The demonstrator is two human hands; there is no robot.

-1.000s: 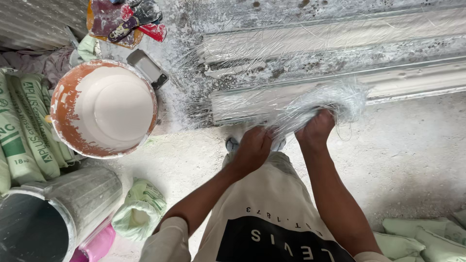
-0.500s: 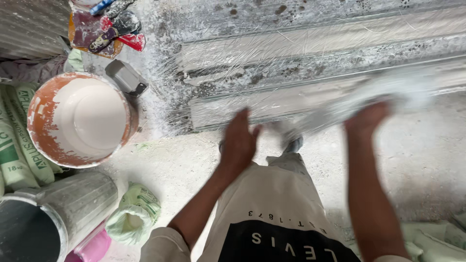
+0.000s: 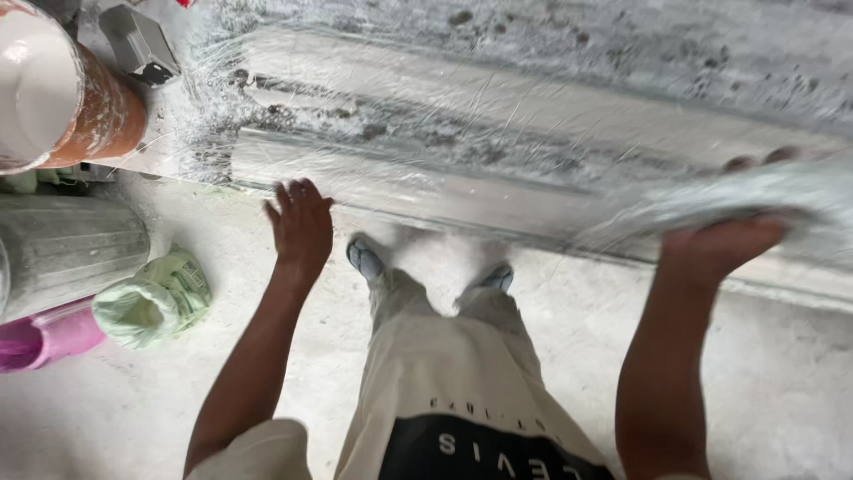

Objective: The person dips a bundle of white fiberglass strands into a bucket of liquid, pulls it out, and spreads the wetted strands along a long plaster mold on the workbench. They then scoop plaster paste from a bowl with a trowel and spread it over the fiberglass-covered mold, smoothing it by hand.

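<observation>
Gripping a pale, wispy sheet of glass-fibre matting (image 3: 755, 200) in our right hand (image 3: 724, 244), we are holding it over the long grey ribbed mould (image 3: 498, 133), fingers curled around the blurred fibres. Our left hand (image 3: 300, 227) is hovering at the mould's near edge, fingers spread. Left of the mould, a rust-stained bucket of white paste (image 3: 53, 89) is sitting.

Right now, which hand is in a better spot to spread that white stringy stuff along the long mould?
Probably the right hand: it already grips the bundle of white fibre strands lying over the long plaster mould. The left hand is open and empty at the mould's near edge, apart from the bundle.
</observation>
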